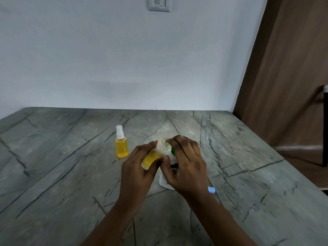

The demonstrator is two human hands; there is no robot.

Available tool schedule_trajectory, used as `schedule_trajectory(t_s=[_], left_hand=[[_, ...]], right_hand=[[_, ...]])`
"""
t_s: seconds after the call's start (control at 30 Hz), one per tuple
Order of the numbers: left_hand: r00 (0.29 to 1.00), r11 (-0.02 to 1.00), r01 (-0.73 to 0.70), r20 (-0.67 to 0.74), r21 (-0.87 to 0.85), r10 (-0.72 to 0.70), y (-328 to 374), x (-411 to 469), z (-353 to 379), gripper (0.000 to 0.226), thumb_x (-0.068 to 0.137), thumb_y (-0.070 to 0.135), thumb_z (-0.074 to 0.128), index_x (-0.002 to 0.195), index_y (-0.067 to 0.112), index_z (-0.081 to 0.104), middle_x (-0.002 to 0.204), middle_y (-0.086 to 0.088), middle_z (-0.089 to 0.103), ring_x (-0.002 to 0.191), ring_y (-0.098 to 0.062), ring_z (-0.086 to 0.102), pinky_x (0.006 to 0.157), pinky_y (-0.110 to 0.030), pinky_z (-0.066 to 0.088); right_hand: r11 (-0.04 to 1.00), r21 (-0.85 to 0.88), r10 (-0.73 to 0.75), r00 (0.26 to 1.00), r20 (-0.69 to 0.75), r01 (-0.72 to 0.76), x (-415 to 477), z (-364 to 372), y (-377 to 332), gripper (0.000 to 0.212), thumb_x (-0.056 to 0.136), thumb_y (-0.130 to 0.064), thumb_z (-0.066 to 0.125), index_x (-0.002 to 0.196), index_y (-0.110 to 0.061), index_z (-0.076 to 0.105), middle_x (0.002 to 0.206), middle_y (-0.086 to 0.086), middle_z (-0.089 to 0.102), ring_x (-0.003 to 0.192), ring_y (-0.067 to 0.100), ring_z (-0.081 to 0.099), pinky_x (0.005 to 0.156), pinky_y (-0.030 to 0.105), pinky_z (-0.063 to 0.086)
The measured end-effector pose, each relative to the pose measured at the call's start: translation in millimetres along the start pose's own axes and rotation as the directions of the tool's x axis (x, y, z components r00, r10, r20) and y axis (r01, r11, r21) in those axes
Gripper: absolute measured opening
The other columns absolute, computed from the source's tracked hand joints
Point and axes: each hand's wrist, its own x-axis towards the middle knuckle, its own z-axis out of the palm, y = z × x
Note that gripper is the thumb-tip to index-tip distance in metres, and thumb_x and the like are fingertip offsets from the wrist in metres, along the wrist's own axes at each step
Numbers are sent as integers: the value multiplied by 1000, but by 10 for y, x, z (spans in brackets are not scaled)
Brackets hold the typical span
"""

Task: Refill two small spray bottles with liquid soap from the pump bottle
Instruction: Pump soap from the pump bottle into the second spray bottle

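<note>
Grey veined stone formed the counter [71,157] in the head view, the only view given. At centre, the left hand [138,167] gripped the open spray bottle [153,157] round its body, fingers and thumb curled about it. The bottle was held off the counter and tilted, its long axis running from a base near the person and to the left up to a bare neck pointing away and to the right. Yellow soap filled roughly its lower half. The right hand [186,162] lay just to the right, over the pump bottle [164,181], with its fingertips at the bare neck and its thumb beside the bottle's body. Blur hid whether it pinched anything, so its hold could not be told. The two hands met at the bottle. The green pump head [172,151] showed just below and right of the neck, nearer the right hand. On this evidence, the next move depended on bringing neck and spout into line. Left of the hands, apart from them, the capped spray bottle [121,147] stood upright, nearly full. Count: two spray bottles, one pump bottle, one small blue cap [211,189] beside the right wrist, two hands.
</note>
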Motion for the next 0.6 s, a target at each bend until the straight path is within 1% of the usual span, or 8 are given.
schedule_trajectory(t_s=[0.07, 0.17, 0.27, 0.37, 0.43, 0.5, 0.6], left_hand=[[1000, 1000, -5, 0, 3, 5, 5, 7, -1, 42, 81, 39, 58, 120, 22, 56, 109, 9, 61, 102, 13, 53, 83, -3, 41], [1000, 1000, -7, -6, -2, 7, 23, 15, 3, 41, 82, 37, 58, 119, 22, 56, 108, 9, 62, 102, 12, 53, 83, -4, 41], [1000, 1000, -8, -16, -10, 8, 33, 18, 6, 40, 82, 37, 59, 119, 23, 56, 108, 11, 61, 101, 12, 54, 82, -4, 42], [1000, 1000, -12, -20, -10, 12, 33, 13, 12, 41, 82, 35, 62, 119, 20, 57, 108, 10, 61, 102, 12, 54, 84, -4, 42], [1000, 1000, -10, -20, 3, 10, 31, 12, 19, 41, 80, 29, 68, 118, 18, 58, 107, 8, 61, 102, 14, 52, 84, -3, 40], [1000, 1000, -12, -15, 15, 12, 30, 16, 23, 41, 78, 25, 68, 117, 15, 60, 107, 8, 61, 102, 16, 51, 84, -1, 39], [1000, 1000, -15, -13, 16, 15, 38, 18, 19, 44, 80, 34, 66, 117, 10, 62, 107, 8, 61, 102, 16, 51, 84, -1, 39]], right_hand=[[1000, 1, -3, 1000, 1, 3, 7, -3, 4, 38, 82, -28, 55, 107, -2, 66, 107, 10, 63, 102, 18, 52, 82, 19, 41], [1000, -2, -23, 1000, 0, 23, 32, -20, 16, 38, 82, -27, 55, 109, -1, 65, 109, 10, 63, 103, 19, 53, 83, 21, 43], [999, -8, -34, 999, 2, 34, 63, -40, 17, 39, 83, -27, 54, 109, -1, 65, 109, 10, 63, 105, 20, 52, 85, 20, 41], [999, -12, -43, 999, 5, 43, 70, -51, 16, 39, 83, -27, 53, 109, -1, 66, 109, 11, 63, 104, 20, 53, 85, 20, 42], [999, -12, -51, 999, 4, 51, 72, -53, 23, 37, 83, -26, 54, 108, 0, 66, 108, 11, 63, 103, 19, 53, 84, 20, 42], [999, -12, -52, 999, -2, 52, 72, -52, 28, 37, 83, -25, 55, 108, 0, 66, 107, 11, 64, 103, 19, 53, 83, 20, 41], [999, -9, -40, 999, -6, 40, 66, -35, 27, 37, 83, -26, 55, 107, 0, 67, 107, 11, 64, 103, 19, 52, 83, 20, 42]])
